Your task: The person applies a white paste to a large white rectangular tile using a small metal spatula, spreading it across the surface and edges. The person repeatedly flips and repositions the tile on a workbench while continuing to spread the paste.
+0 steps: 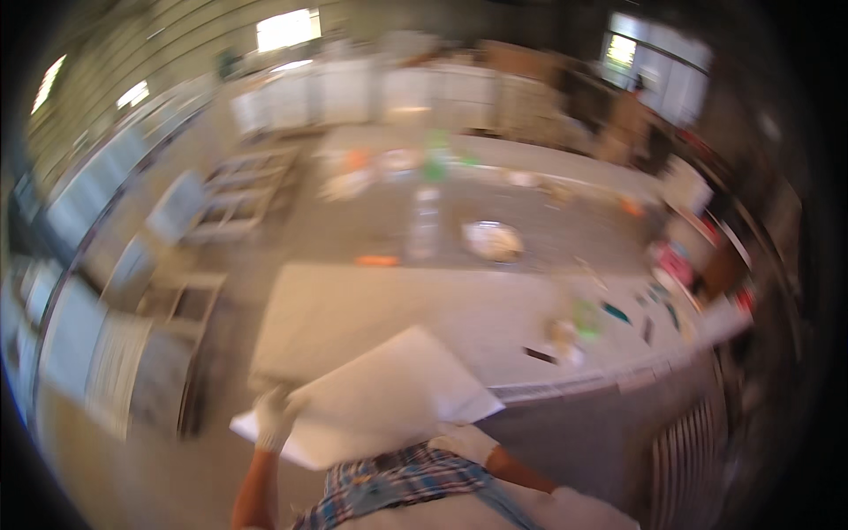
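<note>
"While both gloved hands are at the white sheet [380, 393], which step is this?"

"Positioning it, I'd judge; it's at lower centre of the frame, overlapping the pale worktop [344, 305] in view."

"And the grip?"

"The left hand [276, 417] holds its left side; the right hand [465, 440] is at the near edge, too blurred to tell how closed."

"Next move?"

"Probably calls for both hands working together, keeping the sheet from bending."

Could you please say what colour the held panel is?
The panel looks white in the head view.
</note>
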`<state>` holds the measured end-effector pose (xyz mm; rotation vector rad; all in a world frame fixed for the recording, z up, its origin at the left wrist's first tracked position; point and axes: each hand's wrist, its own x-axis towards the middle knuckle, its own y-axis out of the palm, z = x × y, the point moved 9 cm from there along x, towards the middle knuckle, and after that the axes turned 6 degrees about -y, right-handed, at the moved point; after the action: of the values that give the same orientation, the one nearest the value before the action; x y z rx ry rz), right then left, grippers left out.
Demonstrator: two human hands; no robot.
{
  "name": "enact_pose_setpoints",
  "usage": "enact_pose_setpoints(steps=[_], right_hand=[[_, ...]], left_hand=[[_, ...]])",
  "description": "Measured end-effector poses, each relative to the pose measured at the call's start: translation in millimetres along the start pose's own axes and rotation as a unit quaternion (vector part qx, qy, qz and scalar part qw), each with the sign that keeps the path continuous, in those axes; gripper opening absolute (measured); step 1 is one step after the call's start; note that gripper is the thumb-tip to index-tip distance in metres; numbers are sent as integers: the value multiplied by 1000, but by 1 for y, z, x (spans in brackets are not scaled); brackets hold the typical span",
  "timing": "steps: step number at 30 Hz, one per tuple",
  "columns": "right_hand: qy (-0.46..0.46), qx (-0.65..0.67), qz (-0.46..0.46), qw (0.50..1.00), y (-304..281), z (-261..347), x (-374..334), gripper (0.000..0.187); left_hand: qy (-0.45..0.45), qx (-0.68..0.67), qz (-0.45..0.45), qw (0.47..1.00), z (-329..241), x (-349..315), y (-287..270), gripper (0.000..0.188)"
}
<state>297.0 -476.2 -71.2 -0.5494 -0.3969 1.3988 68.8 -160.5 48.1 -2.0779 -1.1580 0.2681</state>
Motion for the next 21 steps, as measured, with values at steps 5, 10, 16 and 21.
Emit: enact_pose_setpoints(steps=[5, 10, 16, 21], right_hand=[[225, 629, -159, 727, 36, -45, -12, 55], [106, 266, -92, 954, 12, -42, -19, 58], [53, 304, -111, 945, 11, -70, -11, 55], [-12, 99, -97, 990, -5, -43, -23, 41]], left_hand=[[33, 66, -23, 997, -6, 24, 11, 57], [-22, 116, 21, 993, 7, 37, 18, 68], [-45, 136, 63, 988, -21, 52, 22, 60], [5, 148, 45, 988, -38, 47, 26, 47]])
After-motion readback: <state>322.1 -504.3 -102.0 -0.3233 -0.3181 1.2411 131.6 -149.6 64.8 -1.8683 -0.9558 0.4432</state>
